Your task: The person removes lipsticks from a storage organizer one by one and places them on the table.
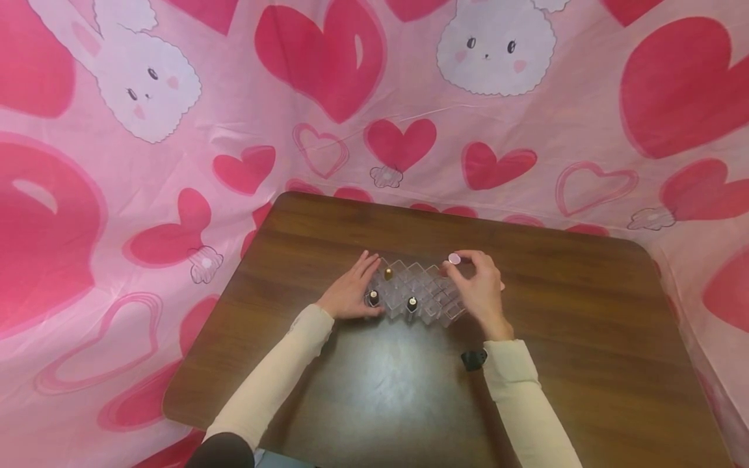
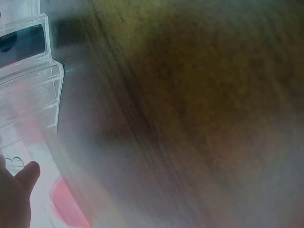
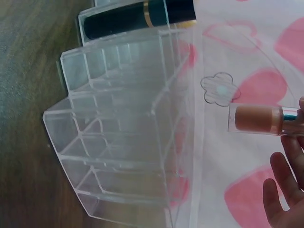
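A clear acrylic lipstick organizer [image 1: 418, 286] with diamond-shaped compartments stands on the table. My left hand [image 1: 351, 292] rests against its left end, fingers stretched along the side and thumb at the front corner. On the right, my right hand [image 1: 482, 289] pinches a lipstick tube [image 3: 259, 118] with a clear end and a nude-pink body, raised above the organizer's right end. Three tubes sit upright in compartments: a gold-topped one [image 1: 388, 273] at the back left, a black one [image 1: 373, 298] beside my left hand, and another black one [image 1: 412, 304] at the front.
The brown wooden table [image 1: 328, 403] has rounded corners. Pink cloth [image 1: 404, 97] with hearts and rabbits hangs behind and beside it. A dark band [image 1: 474, 359] shows at my right wrist.
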Available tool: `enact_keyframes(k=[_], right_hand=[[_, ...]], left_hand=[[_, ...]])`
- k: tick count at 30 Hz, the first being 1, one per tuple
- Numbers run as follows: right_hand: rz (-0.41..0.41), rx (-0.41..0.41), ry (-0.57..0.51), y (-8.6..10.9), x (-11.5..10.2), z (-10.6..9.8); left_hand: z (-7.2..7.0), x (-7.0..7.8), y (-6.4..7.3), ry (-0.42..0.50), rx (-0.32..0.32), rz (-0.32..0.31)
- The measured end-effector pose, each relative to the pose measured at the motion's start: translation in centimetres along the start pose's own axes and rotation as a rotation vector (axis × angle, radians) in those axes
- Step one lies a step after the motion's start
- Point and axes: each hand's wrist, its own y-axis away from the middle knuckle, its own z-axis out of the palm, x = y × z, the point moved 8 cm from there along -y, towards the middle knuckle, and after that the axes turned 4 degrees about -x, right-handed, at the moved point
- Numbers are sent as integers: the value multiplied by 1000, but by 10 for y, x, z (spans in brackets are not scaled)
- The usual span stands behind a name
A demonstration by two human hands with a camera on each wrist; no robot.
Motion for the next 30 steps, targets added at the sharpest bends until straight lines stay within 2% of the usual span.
enact_keyframes(k=[7, 11, 20, 25, 30], right_hand=[[-59, 79, -40, -4, -1, -16], [-56, 99, -57, -5, 1, -23], [27, 157, -62, -6, 12, -41], [65, 183, -107, -6, 19, -51], [122, 191, -93, -6, 27, -59]], left_hand=[[0, -1, 0, 6, -2, -6], [1, 0, 0, 0, -1, 0], [-1, 0, 0, 16, 0, -4], [0, -1, 1, 16, -12, -16], [1, -1, 0, 13, -13, -18]])
